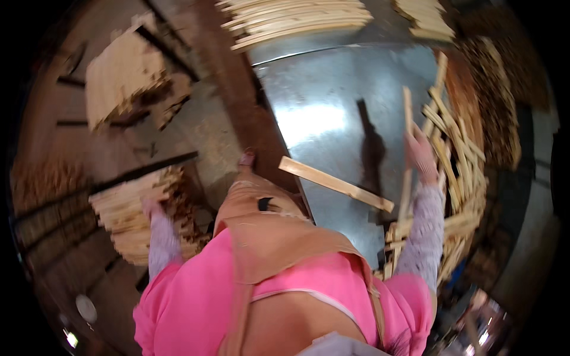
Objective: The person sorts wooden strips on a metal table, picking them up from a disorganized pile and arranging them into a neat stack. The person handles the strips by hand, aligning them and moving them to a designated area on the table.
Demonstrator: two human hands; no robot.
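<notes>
My right hand [423, 155] is closed around a narrow wooden strip [408, 101], which stands out above and below the fingers over the right part of the metal tabletop [332, 77]. Beside that hand lies a jumbled heap of strips [457, 148]. On the left, my left hand [153, 207] touches the top of a stack of wooden strips [127, 222]; its fingers are too blurred to make out. Between the two hands, a single flat wooden strip [335, 184] lies slantwise on the tabletop, one end near its left edge.
Rows of pale strips [297, 21] lie at the table's far end, with another bundle [424, 18] to their right. A taller wood stack [124, 74] stands at far left among dark metal bars [166, 52]. More stacked wood [490, 101] is beyond the heap.
</notes>
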